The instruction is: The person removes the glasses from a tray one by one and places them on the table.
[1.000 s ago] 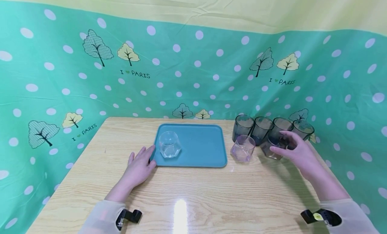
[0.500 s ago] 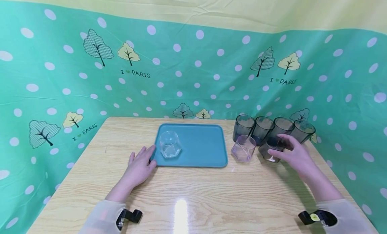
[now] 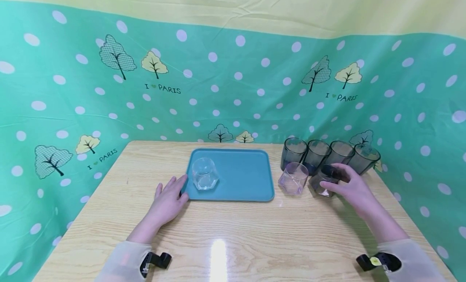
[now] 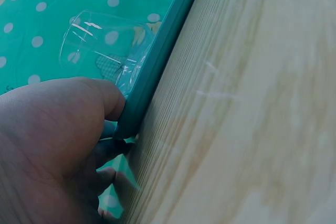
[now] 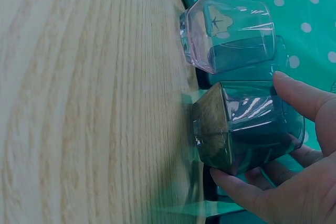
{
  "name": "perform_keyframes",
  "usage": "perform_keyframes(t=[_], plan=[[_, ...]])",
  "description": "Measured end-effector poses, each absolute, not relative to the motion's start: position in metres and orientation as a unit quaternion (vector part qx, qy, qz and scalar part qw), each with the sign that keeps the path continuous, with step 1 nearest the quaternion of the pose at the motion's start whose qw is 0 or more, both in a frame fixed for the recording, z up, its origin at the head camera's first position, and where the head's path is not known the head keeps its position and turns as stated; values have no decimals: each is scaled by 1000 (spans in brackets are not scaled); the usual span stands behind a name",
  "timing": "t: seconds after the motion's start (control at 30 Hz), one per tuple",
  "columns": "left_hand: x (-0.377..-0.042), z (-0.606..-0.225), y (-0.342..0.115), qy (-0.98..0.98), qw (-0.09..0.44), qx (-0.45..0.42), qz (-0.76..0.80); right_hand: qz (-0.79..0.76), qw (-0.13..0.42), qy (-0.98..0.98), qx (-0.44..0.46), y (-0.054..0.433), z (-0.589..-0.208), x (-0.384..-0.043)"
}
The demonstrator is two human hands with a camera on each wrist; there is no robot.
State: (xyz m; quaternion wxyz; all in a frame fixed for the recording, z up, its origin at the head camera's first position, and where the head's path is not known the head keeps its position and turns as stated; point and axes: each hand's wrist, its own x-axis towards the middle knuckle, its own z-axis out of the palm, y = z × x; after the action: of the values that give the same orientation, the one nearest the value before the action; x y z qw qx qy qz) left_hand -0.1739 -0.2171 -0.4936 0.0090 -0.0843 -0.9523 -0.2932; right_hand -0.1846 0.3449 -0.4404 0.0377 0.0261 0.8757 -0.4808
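At the left end of the blue tray [image 3: 247, 174] my left hand [image 3: 169, 199] holds the front left corner, thumb by the front edge and fingers along the side. A clear faceted glass [image 3: 204, 177] stands on the tray's left part. My right hand [image 3: 353, 189] grips a smoky grey faceted glass [image 5: 252, 124] between thumb and fingers, near the tabletop; whether its base touches the wood I cannot tell. Just left of it is a pale pinkish glass [image 3: 292, 180] of the same faceted shape, upright on the table.
Behind the held glass, several taller dark glasses [image 3: 293, 153] stand in a close row at the table's back right. A green dotted curtain [image 3: 236, 87] hangs along the back and sides of the wooden table [image 3: 255, 237].
My right hand has drawn the smoky grey glass slightly left and towards me, away from the row of dark glasses. My left hand and the tray have stayed put.
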Motion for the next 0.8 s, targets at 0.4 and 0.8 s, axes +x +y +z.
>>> perform_keyframes(t=[0.4, 0.8], plan=[[-174, -495, -219, -952, 11, -87, -293, -478, 41, 877, 33, 343, -444, -187], [-174, -493, -219, -952, 5, -86, -295, -483, 50, 874, 29, 340, -444, -187]])
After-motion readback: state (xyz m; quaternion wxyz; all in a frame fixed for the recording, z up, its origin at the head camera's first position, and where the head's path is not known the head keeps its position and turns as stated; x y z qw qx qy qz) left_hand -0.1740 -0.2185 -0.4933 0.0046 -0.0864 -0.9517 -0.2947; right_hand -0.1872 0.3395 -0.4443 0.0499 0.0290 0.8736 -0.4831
